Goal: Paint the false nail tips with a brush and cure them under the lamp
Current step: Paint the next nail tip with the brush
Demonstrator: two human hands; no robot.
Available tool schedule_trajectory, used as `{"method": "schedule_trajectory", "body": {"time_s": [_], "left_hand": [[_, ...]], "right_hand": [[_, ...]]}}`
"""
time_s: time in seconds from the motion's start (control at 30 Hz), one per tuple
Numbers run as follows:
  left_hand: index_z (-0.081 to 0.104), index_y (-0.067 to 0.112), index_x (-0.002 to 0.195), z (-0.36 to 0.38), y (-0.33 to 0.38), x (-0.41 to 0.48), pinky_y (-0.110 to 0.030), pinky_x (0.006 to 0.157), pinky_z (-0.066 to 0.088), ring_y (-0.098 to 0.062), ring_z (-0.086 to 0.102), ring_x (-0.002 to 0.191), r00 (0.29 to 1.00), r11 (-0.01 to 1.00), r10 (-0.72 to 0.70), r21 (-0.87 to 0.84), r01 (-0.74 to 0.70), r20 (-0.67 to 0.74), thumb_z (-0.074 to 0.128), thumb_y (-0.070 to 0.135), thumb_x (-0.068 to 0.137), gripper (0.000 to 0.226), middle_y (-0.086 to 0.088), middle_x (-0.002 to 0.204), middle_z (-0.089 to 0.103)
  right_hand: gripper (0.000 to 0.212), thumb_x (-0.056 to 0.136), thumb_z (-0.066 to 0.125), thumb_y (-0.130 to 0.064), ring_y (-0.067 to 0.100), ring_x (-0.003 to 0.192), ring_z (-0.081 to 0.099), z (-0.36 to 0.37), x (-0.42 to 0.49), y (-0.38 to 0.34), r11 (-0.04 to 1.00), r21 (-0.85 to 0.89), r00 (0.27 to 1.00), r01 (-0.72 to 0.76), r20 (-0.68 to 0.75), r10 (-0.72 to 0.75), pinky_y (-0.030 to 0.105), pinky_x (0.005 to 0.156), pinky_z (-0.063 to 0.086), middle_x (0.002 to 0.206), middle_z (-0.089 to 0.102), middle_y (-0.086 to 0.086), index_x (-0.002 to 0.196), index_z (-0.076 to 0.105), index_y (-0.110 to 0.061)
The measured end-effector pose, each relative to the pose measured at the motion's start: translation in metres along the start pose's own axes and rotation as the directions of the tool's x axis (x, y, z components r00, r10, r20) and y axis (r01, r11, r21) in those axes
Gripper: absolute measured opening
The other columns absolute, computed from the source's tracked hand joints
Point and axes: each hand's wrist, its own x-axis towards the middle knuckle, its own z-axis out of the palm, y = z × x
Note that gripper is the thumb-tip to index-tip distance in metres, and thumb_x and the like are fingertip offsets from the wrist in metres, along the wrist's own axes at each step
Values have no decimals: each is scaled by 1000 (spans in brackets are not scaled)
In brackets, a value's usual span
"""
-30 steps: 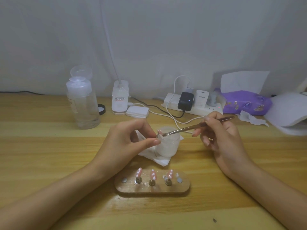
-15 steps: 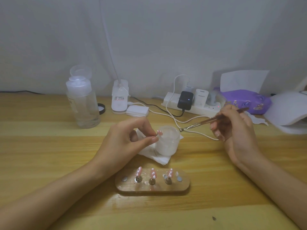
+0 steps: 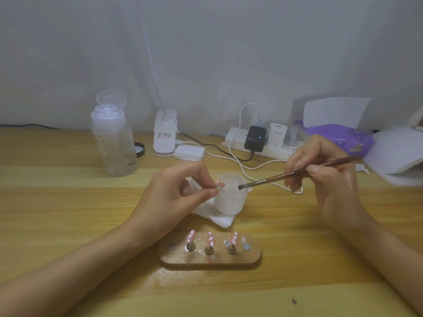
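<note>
My left hand (image 3: 174, 193) pinches a small metal peg carrying a pink false nail tip (image 3: 221, 184) with white dots, held just left of a frosted white jar (image 3: 231, 197). My right hand (image 3: 327, 179) grips a thin brown brush (image 3: 297, 171); its dark bristle end hovers over the jar's right rim, apart from the held tip. Near the table's front, a wooden holder (image 3: 209, 259) carries three pink dotted nail tips (image 3: 210, 240) upright on metal pegs. A white gooseneck lamp base (image 3: 164, 138) stands at the back.
A clear liquid bottle (image 3: 113, 143) with its flip lid up stands at the back left. A white power strip (image 3: 263, 145) with chargers and trailing cables lies behind the jar. A crumpled tissue (image 3: 215, 216) sits under the jar. A purple wipes pack (image 3: 343, 138) and white paper lie far right.
My right hand first drew the brush away from the held nail tip to the right, then brought its bristles back toward the jar's rim. My left hand stayed put.
</note>
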Motion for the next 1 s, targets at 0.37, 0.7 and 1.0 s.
{"method": "schedule_trajectory", "body": {"time_s": [0.37,0.7,1.0], "left_hand": [[65,30,77,2,-3,0,-14,52,34,-7,38,49,1000,999,14,32,-14,-15,77,27,82,14,14,85,68],[64,30,77,2,-1,-1,-18,52,31,-8,41,51,999,996,36,86,-33,-31,78,29,83,16,22,69,56],[65,29,76,2,-3,0,-19,52,31,-8,39,50,999,997,26,76,-24,-27,79,25,83,16,13,69,58]], "right_hand": [[31,77,37,-3,17,46,50,-13,2,9,989,107,979,-106,-160,123,19,43,37,56,55,1,63,57,-22],[22,82,58,-36,10,41,46,31,-11,12,824,349,833,-446,-174,525,16,41,39,57,65,4,77,48,-17],[24,95,54,-27,12,40,42,32,-13,11,875,280,854,-396,-237,462,17,41,36,61,66,9,75,45,-18]]}}
